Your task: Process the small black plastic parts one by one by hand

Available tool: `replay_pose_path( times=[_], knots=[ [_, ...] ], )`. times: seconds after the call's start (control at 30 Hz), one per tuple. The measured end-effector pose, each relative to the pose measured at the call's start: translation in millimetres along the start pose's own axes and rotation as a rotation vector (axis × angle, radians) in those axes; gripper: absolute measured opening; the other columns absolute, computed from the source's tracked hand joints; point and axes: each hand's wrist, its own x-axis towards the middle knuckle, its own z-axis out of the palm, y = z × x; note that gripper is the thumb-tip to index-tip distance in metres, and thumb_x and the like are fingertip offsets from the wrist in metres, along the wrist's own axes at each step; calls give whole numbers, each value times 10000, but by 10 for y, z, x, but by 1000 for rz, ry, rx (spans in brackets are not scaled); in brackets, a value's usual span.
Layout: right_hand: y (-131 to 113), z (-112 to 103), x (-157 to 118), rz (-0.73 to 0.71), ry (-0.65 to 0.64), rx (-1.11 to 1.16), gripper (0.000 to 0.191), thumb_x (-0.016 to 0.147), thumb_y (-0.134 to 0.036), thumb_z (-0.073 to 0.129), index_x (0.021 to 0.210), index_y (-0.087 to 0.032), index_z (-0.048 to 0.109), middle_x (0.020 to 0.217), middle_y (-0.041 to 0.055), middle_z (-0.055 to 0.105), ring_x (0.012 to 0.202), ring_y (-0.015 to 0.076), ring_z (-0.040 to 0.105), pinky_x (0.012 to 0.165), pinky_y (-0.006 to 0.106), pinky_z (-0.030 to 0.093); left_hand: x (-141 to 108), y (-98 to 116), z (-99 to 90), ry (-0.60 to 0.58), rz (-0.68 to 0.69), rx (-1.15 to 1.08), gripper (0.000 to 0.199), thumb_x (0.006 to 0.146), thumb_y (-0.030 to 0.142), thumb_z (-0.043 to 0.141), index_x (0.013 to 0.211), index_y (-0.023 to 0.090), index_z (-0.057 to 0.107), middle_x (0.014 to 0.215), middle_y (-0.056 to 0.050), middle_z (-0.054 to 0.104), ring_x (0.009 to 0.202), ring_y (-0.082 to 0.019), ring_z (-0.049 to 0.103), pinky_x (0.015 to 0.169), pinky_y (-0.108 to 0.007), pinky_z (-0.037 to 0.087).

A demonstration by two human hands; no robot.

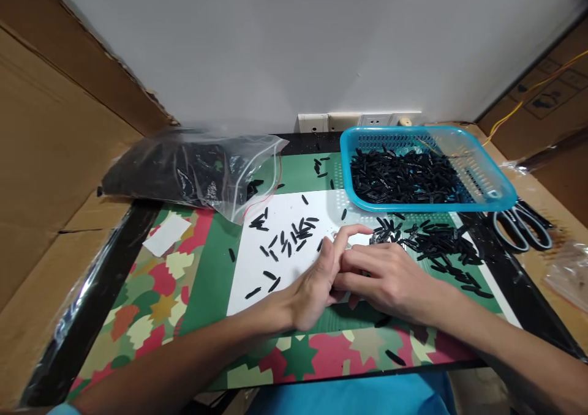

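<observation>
My left hand point(315, 283) and my right hand point(390, 277) meet over the right part of a white paper sheet point(248, 262). The left forefinger stretches out to the right, and its thumb points up. My right fingers curl in against the left palm. Whatever lies between the hands is hidden by the fingers. Small, narrow black pieces point(298, 231) are scattered on the paper to the left of my hands. A thicker heap of the same black pieces point(448, 243) lies just beyond and to the right of my right hand.
A blue plastic basket point(429, 207) full of black pieces stands at the back right. Scissors point(523, 228) lie beside it. At the back left rests a clear zip bag point(193, 170) with dark contents. A white paper scrap point(166, 234) is at left. Cardboard point(55, 127) walls the left side.
</observation>
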Motion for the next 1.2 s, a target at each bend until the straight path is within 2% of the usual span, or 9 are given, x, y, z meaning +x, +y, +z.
replay_pose_path(
  times=[0.1, 0.17, 0.27, 0.33, 0.47, 0.57, 0.67, 0.9, 1.2],
  knots=[
    [30, -32, -43, -17, 42, 47, 203, 1131, -201, 518, 1055, -166, 703, 877, 30, 727, 712, 139, 634, 569, 291, 385, 14, -3, 0, -9, 10, 12, 928, 940, 904, 25, 1527, 281, 382, 816, -2, 590, 626, -156, 522, 481, -201, 302],
    [76, -84, -85, 18, 103, 74, 146, 1118, -210, 534, 1146, -166, 670, 909, 38, 753, 716, 126, 670, 555, 267, 404, 32, 3, 5, 5, 41, 29, 814, 989, 864, 95, 1406, 260, 447, 648, 61, 473, 539, -133, 413, 461, -185, 254],
    [157, -168, -133, 105, 181, 42, 71, 1063, -152, 589, 1078, -191, 647, 791, -12, 731, 557, 83, 628, 507, 231, 403, 66, 16, 30, 83, 99, -16, 492, 1068, 736, 321, 1121, 266, 460, 573, 125, 300, 458, -85, 188, 427, -165, 167],
    [189, -197, -149, 107, 219, 33, 64, 1026, -137, 639, 1018, -197, 661, 718, -35, 717, 509, 78, 634, 485, 214, 422, 88, 15, 58, 106, 103, -48, 408, 1076, 675, 424, 1039, 269, 418, 583, 135, 291, 450, -71, 131, 412, -162, 146],
    [176, -163, -159, 159, 268, 224, 75, 992, -158, 687, 1045, -200, 720, 816, -2, 806, 567, 108, 738, 551, 184, 587, 134, -29, 112, 110, 198, -29, 421, 1057, 648, 515, 949, 257, 401, 561, 134, 311, 422, -56, 177, 399, -155, 154],
    [149, -86, -167, 243, 324, 298, 70, 979, -189, 716, 1042, -213, 733, 837, -5, 824, 564, 123, 769, 549, 184, 632, 183, -67, 114, 128, 211, -61, 453, 1030, 673, 557, 944, 254, 407, 557, 139, 334, 401, -42, 173, 393, -151, 147],
    [144, -24, -180, 252, 395, 264, 78, 986, -215, 719, 1064, -212, 721, 856, 11, 821, 613, 150, 802, 559, 198, 658, 223, -77, 97, 161, 214, -90, 483, 994, 705, 593, 956, 255, 422, 541, 145, 336, 378, -39, 165, 379, -153, 130],
    [217, -49, -195, 135, 433, 101, 66, 1010, -173, 676, 999, -203, 734, 860, 41, 809, 607, 151, 769, 571, 235, 650, 210, -54, 87, 202, 217, -91, 506, 976, 721, 611, 935, 266, 394, 547, 145, 327, 358, -40, 168, 347, -145, 115],
    [292, -80, -187, 26, 389, -71, 96, 1025, -152, 655, 989, -201, 729, 859, 43, 803, 591, 116, 705, 540, 206, 526, 181, -26, 92, 199, 232, -71, 505, 1008, 690, 579, 898, 277, 311, 563, 146, 337, 369, -40, 157, 336, -121, 123]
  ],
)
